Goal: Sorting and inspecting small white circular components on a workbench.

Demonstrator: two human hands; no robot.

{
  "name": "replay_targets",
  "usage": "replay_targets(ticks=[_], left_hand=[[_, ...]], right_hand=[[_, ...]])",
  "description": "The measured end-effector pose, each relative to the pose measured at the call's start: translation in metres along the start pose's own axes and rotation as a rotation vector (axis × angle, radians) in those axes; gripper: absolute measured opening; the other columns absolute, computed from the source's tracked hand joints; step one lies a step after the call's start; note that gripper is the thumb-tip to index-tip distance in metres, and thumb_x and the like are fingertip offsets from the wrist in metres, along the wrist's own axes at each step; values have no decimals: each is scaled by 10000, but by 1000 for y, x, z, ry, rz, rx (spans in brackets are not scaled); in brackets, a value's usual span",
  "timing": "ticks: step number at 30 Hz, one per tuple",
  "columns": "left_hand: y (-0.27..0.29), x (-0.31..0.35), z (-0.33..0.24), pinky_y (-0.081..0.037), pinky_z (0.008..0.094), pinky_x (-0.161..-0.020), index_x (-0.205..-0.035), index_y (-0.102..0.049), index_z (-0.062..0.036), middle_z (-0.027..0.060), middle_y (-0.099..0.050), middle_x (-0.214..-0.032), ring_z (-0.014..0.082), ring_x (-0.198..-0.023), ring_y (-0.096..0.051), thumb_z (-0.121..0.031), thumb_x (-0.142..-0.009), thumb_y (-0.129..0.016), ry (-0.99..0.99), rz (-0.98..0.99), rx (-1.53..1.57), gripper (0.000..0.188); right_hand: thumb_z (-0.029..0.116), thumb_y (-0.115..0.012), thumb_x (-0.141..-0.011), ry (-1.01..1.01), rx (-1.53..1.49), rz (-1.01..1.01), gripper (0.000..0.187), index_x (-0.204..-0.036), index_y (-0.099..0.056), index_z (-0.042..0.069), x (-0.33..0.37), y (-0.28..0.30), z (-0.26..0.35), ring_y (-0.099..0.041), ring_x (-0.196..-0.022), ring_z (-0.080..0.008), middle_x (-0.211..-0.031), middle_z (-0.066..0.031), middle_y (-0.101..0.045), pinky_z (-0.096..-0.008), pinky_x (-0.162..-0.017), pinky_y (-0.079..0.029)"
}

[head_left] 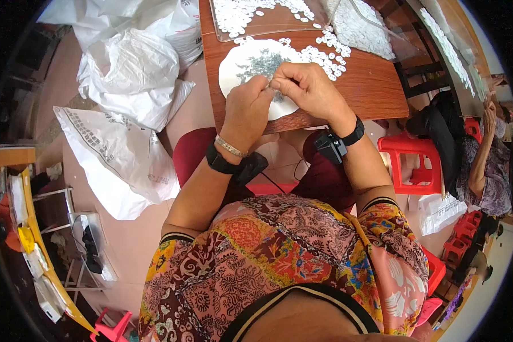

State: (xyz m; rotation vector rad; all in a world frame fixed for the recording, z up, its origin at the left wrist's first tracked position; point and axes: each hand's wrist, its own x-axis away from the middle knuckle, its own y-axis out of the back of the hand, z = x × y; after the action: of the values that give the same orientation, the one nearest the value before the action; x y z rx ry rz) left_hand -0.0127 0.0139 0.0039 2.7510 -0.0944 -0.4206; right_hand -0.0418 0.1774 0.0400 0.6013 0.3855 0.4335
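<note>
My left hand (pixel 248 108) and my right hand (pixel 312 92) meet above a round white sheet or shallow dish (pixel 232 68) near the table's front edge. Both are closed, thumbs and fingertips pinched together almost touching. Whatever they pinch is too small to make out. Beneath them, a heap of small dark grey-green pieces (pixel 262 61) lies on the white round. Just beyond my right hand, several small white oval pieces (pixel 328 57) with dark centres are scattered on the brown wooden table (pixel 370 85).
At the far side stands a clear tray (pixel 225 39) of white ovals, beside a clear bag (pixel 362 31) packed with more. Large white sacks (pixel 134 74) crowd the floor at left. A red stool (pixel 413 162) and another person (pixel 484 165) are at right.
</note>
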Motion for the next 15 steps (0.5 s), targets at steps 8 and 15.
replay_targets(ticks=[8, 15], left_hand=[[5, 2, 4, -405, 362, -538, -760, -524, 18, 187, -517, -634, 284, -558, -504, -161, -832, -525, 72, 81, 194, 192], [4, -2, 8, -392, 265, -538, -735, -545, 7, 37, -495, -578, 105, -561, -476, -145, -831, -536, 229, 62, 404, 180]], right_hand=[[147, -620, -835, 35, -19, -48, 200, -708, -543, 13, 1, -4, 4, -457, -509, -173, -565, -85, -503, -298, -498, -391], [133, -574, -893, -44, -81, -13, 165, -872, -642, -16, -2, 2, 4, -537, -675, -76, -716, -21, -620, -231, -612, -449]])
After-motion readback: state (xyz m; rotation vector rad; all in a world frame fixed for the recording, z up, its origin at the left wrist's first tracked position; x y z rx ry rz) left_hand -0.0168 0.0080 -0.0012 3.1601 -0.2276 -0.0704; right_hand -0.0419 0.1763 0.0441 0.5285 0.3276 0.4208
